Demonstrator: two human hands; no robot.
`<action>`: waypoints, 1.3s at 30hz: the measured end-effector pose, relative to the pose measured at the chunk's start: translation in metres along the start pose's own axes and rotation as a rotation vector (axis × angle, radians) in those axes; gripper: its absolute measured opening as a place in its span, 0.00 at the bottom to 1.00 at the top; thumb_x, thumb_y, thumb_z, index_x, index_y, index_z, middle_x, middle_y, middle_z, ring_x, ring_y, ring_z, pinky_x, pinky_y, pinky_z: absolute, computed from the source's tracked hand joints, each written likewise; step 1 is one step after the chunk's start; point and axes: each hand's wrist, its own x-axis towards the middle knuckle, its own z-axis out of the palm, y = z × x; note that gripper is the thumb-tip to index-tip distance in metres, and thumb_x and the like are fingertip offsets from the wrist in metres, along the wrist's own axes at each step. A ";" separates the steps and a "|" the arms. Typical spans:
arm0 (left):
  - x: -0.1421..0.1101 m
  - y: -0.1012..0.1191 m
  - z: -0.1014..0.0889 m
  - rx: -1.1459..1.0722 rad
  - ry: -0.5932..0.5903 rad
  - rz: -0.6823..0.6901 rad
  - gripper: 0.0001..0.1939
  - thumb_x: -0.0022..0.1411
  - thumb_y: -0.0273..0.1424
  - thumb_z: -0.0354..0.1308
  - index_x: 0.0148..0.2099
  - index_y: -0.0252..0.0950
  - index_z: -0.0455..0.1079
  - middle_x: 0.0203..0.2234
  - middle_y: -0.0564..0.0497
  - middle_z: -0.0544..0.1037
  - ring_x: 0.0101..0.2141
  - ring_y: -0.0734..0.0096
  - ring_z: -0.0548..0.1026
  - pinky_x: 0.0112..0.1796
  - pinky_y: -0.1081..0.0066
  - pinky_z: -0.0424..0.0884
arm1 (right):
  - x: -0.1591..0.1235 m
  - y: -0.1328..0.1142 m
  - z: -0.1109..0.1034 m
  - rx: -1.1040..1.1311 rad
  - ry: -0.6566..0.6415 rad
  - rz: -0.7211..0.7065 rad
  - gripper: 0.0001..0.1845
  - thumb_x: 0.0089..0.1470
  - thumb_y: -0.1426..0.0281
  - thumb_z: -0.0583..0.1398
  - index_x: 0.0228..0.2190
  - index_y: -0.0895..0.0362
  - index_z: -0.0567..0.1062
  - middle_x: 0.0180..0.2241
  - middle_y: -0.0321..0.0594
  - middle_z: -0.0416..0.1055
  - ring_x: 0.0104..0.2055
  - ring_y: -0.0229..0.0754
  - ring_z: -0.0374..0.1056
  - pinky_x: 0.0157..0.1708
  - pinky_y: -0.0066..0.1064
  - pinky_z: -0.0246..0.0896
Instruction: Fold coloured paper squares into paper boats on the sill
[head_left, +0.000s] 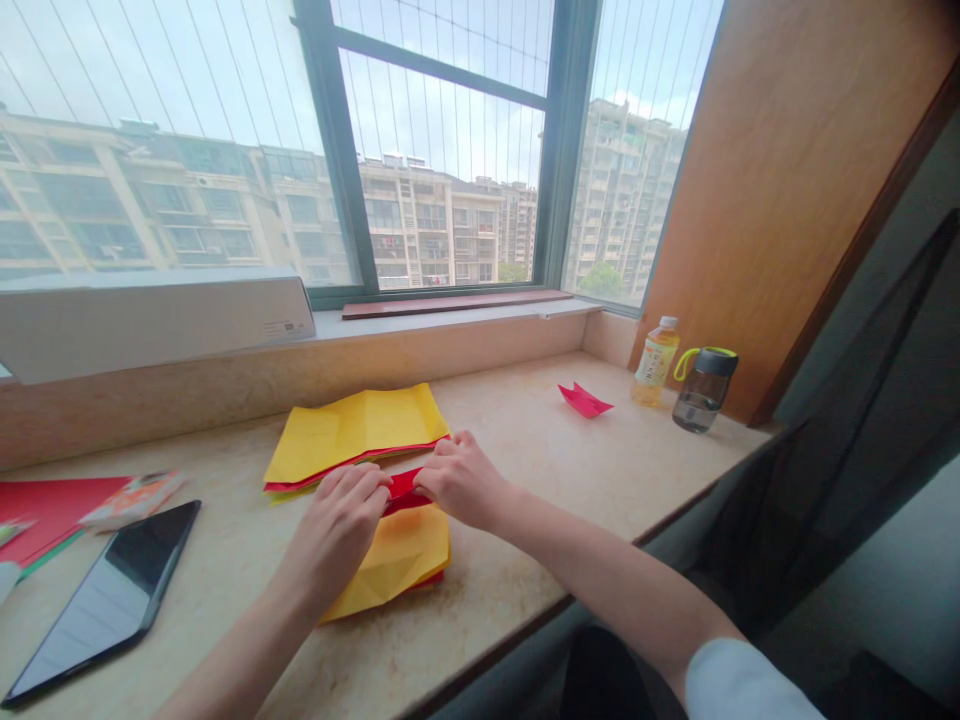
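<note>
Between my two hands is a piece of folded red paper (pixel 403 489), held a little above the stone counter. My left hand (pixel 352 500) is closed on its left end, and my right hand (pixel 459 478) pinches the right end. Under the hands lies creased yellow paper (pixel 405 560) with a bit of red showing at its lower edge. Just behind them rests a stack of yellow and red paper sheets (pixel 360 425), creased along several lines. A folded pink-red paper boat (pixel 585 401) sits apart, toward the back right. The fingertips are partly hidden behind the knuckles.
A dark-screened tablet (pixel 112 600) lies at the left, beside red sheets (pixel 60 510) and a small packet (pixel 135 500). A drink bottle (pixel 655 365) and a dark tumbler (pixel 705 390) stand at the back right. A long white box (pixel 157 315) rests on the windowsill.
</note>
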 end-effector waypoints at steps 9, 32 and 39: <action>-0.002 -0.009 0.004 0.023 0.103 -0.096 0.14 0.65 0.28 0.54 0.52 0.33 0.72 0.46 0.40 0.76 0.47 0.52 0.73 0.48 0.55 0.69 | 0.001 0.011 -0.006 -0.048 0.035 0.021 0.17 0.66 0.67 0.53 0.30 0.57 0.77 0.35 0.42 0.77 0.41 0.44 0.65 0.45 0.41 0.45; -0.010 -0.021 0.008 -0.149 -0.035 -0.197 0.14 0.66 0.32 0.50 0.40 0.36 0.78 0.44 0.41 0.79 0.46 0.54 0.76 0.49 0.53 0.72 | -0.147 0.250 -0.059 -0.377 -0.214 1.309 0.14 0.56 0.75 0.56 0.38 0.65 0.81 0.37 0.62 0.76 0.43 0.53 0.72 0.42 0.43 0.55; -0.010 -0.020 -0.001 -0.181 -0.083 -0.261 0.13 0.66 0.29 0.50 0.40 0.34 0.77 0.43 0.42 0.79 0.45 0.57 0.76 0.49 0.57 0.71 | -0.141 0.254 -0.055 -0.396 -0.222 1.295 0.16 0.59 0.71 0.56 0.35 0.71 0.81 0.34 0.69 0.74 0.41 0.56 0.72 0.37 0.45 0.52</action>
